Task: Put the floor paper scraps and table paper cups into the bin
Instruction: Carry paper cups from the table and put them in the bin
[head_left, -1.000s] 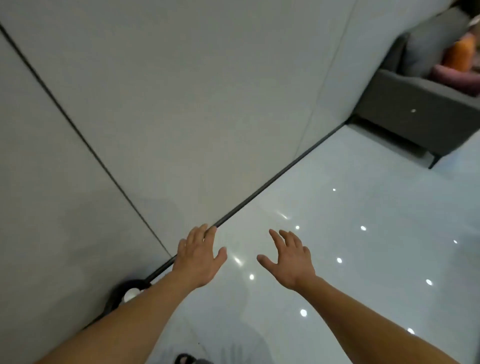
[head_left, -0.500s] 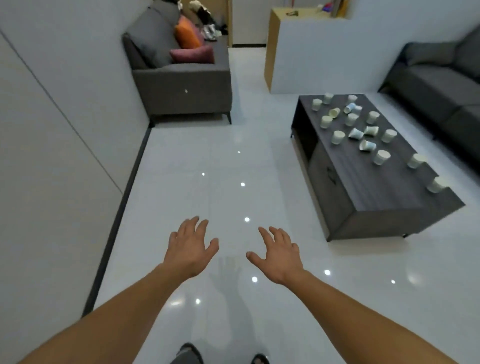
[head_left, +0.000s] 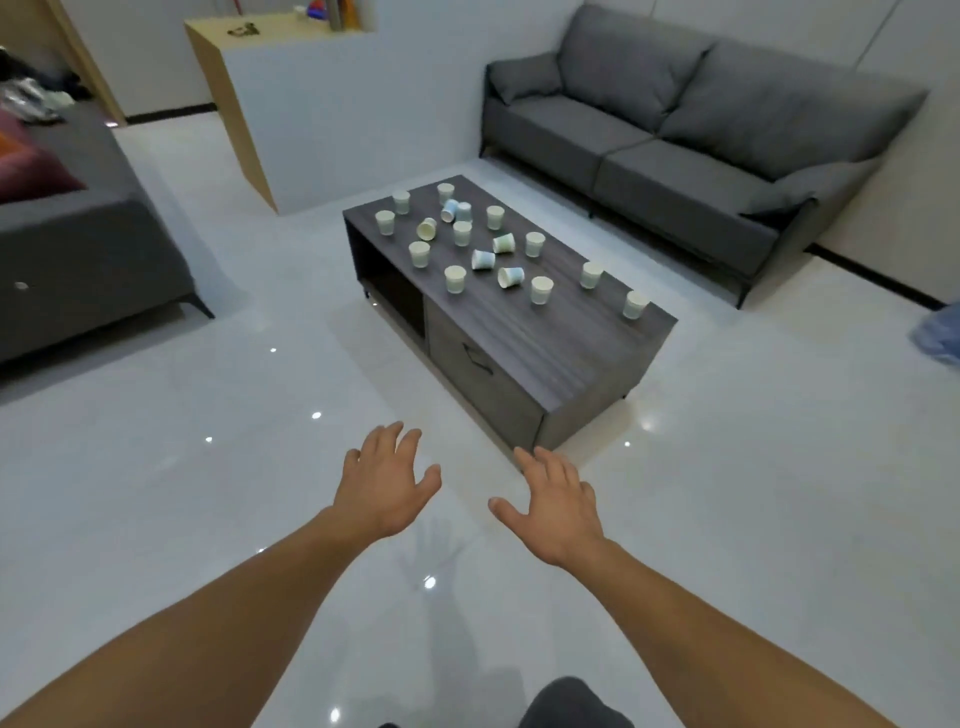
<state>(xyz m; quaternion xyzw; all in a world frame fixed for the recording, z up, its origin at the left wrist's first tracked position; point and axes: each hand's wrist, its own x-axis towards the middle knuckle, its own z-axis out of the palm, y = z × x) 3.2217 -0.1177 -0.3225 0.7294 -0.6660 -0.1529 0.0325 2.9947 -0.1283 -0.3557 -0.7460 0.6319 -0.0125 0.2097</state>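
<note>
- Left hand (head_left: 387, 483) and right hand (head_left: 558, 506) hover, fingers spread and relaxed, holding nothing.
- The table (head_left: 571, 358) corner lies just past the right fingertips.
- Cups (head_left: 455, 279) stand farther beyond, out of reach; probably the approach step, and stepping closer comes next.
- No bin or scraps show.

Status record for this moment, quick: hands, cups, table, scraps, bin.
table: dark wood coffee table, ahead of both hands
paper cups: more than a dozen on the table, most upright, several tipped on their sides
left hand: open, empty, held out above the floor
right hand: open, empty, fingers spread
paper scraps: none in view
bin: not in view
</note>
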